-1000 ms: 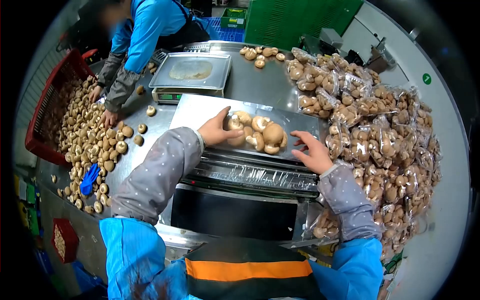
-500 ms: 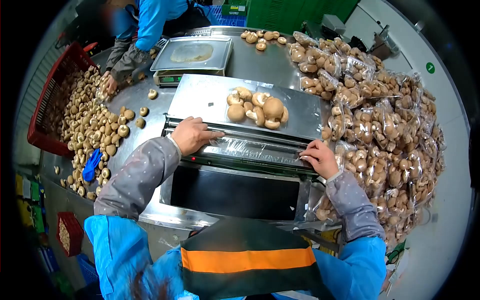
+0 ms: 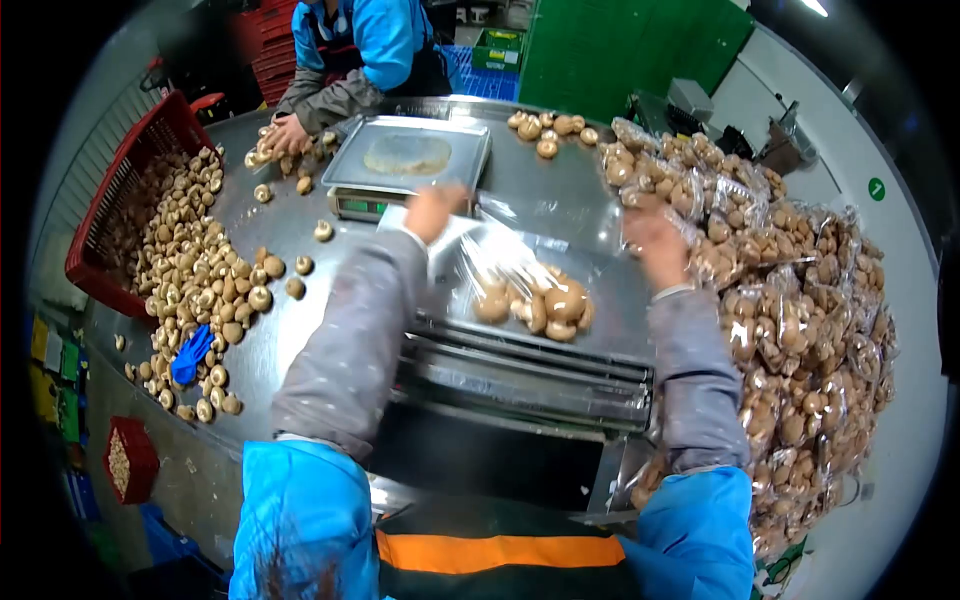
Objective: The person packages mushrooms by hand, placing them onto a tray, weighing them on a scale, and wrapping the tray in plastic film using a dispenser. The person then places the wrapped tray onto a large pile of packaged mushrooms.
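Observation:
Clear plastic film (image 3: 495, 250) stretches up over the loose mushrooms (image 3: 540, 305) on the metal plate of the wrapping machine (image 3: 530, 375). My left hand (image 3: 438, 212), somewhat blurred, is closed on the film's far left edge, just in front of the weighing scale. On the other side, my right hand (image 3: 657, 240) is raised beside the heap of bagged mushrooms (image 3: 790, 330). Motion smears its fingers, and I cannot make out whether it grips the film. The machine's roller and dark front panel lie below my forearms.
The scale (image 3: 410, 155) stands behind my left hand. Loose mushrooms (image 3: 200, 260) spill from a red crate (image 3: 120, 200) at left, with a blue glove (image 3: 192, 355) among them. A co-worker's hand (image 3: 288, 135) holds mushrooms at the far left. Several mushrooms (image 3: 550, 128) lie at the back.
Both my hands have moved from the roller to the far side of the plate, drawing film over the mushrooms. The co-worker's hands have shifted toward the scale, and the view has tilted up.

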Demonstrator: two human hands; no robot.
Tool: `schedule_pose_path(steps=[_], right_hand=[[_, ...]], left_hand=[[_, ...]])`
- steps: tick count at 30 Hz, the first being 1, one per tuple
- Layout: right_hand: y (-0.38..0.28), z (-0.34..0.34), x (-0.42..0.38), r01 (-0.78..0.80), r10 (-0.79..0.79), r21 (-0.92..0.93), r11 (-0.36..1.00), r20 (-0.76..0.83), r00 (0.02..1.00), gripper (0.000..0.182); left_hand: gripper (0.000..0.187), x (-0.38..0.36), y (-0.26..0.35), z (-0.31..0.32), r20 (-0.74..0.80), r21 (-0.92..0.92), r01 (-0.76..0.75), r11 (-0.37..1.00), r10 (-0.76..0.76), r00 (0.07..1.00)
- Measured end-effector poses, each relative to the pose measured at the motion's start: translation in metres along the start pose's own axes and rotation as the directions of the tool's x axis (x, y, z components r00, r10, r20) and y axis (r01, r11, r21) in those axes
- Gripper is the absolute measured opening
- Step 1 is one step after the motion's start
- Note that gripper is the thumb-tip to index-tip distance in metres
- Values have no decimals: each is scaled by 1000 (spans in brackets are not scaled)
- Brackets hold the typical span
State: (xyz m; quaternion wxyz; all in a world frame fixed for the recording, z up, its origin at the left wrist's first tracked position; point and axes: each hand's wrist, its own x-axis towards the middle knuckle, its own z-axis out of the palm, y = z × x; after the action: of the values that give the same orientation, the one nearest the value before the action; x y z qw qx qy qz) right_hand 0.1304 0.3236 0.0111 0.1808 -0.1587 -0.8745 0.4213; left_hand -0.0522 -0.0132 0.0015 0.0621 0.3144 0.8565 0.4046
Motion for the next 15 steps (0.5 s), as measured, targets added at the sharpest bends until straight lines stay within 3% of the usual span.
schedule_pose_path(steps=[1, 2, 3, 4, 6, 7, 8, 9, 10, 11, 12, 14, 15], right_hand=[[11, 29, -12, 117, -111, -146, 982, 48, 993, 35], [28, 47, -20, 196, -167, -119, 973, 213, 963, 29], [14, 47, -27, 406, -354, -169, 898, 270, 896, 22], [8, 50, -33, 399, -354, -145, 905, 258, 899, 18], [-4, 52, -38, 301, -247, -223, 927, 240, 939, 23], [-15, 49, -40, 33, 10, -130, 991, 322, 947, 26], [-25, 45, -38, -238, 241, -59, 969, 411, 879, 29], [-3, 62, -37, 180, -194, 80, 981, 253, 948, 42], [16, 58, -36, -83, 29, 118, 990, 405, 914, 44], [0, 46, -36, -336, 222, 112, 935, 553, 803, 47], [-12, 39, -34, -559, 373, 64, 827, 681, 630, 50], [-11, 41, -45, -683, 441, 72, 727, 713, 544, 58], [-18, 37, -54, -699, 444, 37, 714, 748, 494, 58]], left_hand=[[22, -10, -1, 34, -43, 238, -67, 969, 80, 996], [21, -11, -17, 61, 74, 110, 51, 993, -59, 996], [18, -24, -19, 70, -10, 76, -325, 943, 327, 945], [18, -26, -30, 80, -64, 38, -342, 939, 344, 937], [18, -37, -13, 75, -41, -198, -74, 977, 67, 997], [18, -37, -11, 67, -92, 108, -269, 957, 279, 956], [23, -44, 8, 59, -9, 48, -40, 998, 41, 999], [31, -43, 3, 60, 47, 9, 30, 1000, -30, 998], [39, -42, -1, 59, 97, -26, 101, 995, -98, 990], [54, -40, 29, 37, 350, 62, 464, 884, -454, 819], [61, -38, 35, 28, 479, 93, 533, 841, -507, 717], [61, -44, 34, 27, 539, 122, 547, 828, -518, 665], [62, -53, 39, 19, 634, -57, 711, 701, -525, 568]])
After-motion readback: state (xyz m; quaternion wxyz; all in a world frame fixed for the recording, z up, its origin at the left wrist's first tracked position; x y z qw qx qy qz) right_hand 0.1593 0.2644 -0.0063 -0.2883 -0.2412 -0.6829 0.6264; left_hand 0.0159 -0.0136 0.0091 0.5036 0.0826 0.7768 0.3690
